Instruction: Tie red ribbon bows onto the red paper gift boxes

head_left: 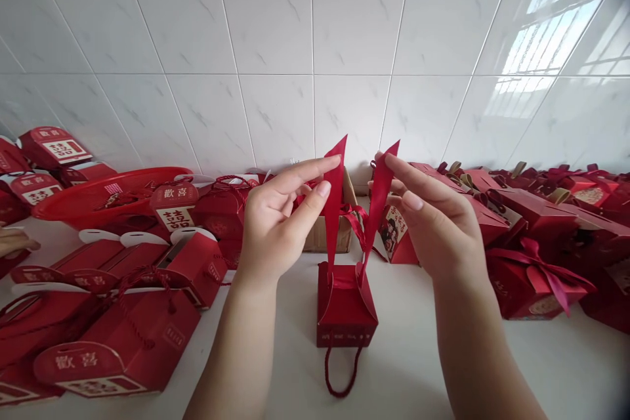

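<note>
A small red gift box (pixel 347 305) stands on the white table in front of me, with a dark red cord handle (pixel 341 392) looped toward me. A wide red ribbon rises from its top in two ends. My left hand (pixel 283 216) holds the left ribbon end (pixel 335 210) at the fingertips, thumb and index finger at its upper part. Over on the other side, my right hand (pixel 436 213) grips the right ribbon end (pixel 378 200) near its slanted tip. Both ends are pulled upright, apart from each other. Some fingers are hidden behind others.
Red boxes with cord handles (pixel 123 335) crowd the left. Behind them sits a red plastic basin (pixel 98 200). An open cardboard box (pixel 315 243) stands behind the gift box. Many red boxes with bows (pixel 539 282) fill the right. Another person's hand (pixel 17 241) shows at the left edge.
</note>
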`<action>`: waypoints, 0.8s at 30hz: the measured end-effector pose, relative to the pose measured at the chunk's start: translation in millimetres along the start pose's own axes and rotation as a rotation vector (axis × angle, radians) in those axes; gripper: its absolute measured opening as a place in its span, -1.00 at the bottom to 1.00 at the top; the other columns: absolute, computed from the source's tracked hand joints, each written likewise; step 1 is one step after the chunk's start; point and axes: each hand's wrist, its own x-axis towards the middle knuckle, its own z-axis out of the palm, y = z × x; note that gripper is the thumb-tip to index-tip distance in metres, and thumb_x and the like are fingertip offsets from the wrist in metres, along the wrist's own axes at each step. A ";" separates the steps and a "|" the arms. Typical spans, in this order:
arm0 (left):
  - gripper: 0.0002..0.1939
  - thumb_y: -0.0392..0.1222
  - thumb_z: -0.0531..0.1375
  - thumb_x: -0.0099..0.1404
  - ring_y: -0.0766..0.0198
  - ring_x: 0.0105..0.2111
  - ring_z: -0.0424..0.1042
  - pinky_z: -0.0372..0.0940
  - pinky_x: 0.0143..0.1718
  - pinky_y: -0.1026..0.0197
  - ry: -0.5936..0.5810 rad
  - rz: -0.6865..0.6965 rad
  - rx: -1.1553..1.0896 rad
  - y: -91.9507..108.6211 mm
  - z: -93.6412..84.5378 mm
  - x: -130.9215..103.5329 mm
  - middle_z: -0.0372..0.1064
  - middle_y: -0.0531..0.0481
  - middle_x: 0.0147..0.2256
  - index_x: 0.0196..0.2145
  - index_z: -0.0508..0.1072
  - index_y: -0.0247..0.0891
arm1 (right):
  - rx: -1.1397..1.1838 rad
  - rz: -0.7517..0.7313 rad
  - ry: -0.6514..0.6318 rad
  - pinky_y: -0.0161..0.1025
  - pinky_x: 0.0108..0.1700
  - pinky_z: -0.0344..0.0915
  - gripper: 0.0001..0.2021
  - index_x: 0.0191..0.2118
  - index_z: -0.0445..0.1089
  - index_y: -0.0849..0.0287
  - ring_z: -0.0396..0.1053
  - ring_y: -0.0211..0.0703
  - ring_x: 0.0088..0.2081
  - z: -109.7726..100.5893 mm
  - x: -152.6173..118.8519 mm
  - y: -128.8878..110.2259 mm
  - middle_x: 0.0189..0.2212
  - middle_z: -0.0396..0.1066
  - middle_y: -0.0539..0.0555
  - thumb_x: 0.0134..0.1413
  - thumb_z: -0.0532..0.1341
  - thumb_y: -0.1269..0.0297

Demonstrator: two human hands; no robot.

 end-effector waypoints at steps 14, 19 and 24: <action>-0.65 -0.21 0.26 0.21 0.06 -0.02 0.43 0.38 -0.08 0.08 -0.094 0.000 0.022 2.4 0.1 -1.4 0.46 -0.05 -0.01 -0.02 0.51 -0.04 | 0.025 -0.049 0.018 0.06 0.09 0.36 -0.67 0.04 0.43 -0.10 0.37 0.04 0.07 -1.3 2.4 -0.8 0.03 0.44 0.00 0.13 0.22 0.15; -0.66 -0.24 0.25 0.22 0.04 0.04 0.39 0.38 -0.06 0.07 -0.092 0.008 0.013 2.4 0.8 -0.9 0.44 -0.03 0.02 -0.03 0.51 -0.03 | 0.070 -0.053 0.012 0.07 0.15 0.30 -0.71 0.00 0.45 -0.12 0.35 0.02 0.11 -1.2 3.7 -3.5 0.04 0.44 -0.03 0.14 0.21 0.20; -0.65 -0.21 0.27 0.20 0.03 0.06 0.38 0.39 -0.09 0.10 -0.080 -0.010 0.002 1.6 1.1 -0.9 0.44 -0.04 0.03 -0.03 0.51 -0.05 | 0.003 -0.052 0.028 0.08 0.12 0.32 -0.67 0.04 0.42 -0.12 0.35 0.04 0.10 -2.6 3.2 -1.7 0.07 0.42 -0.02 0.15 0.21 0.13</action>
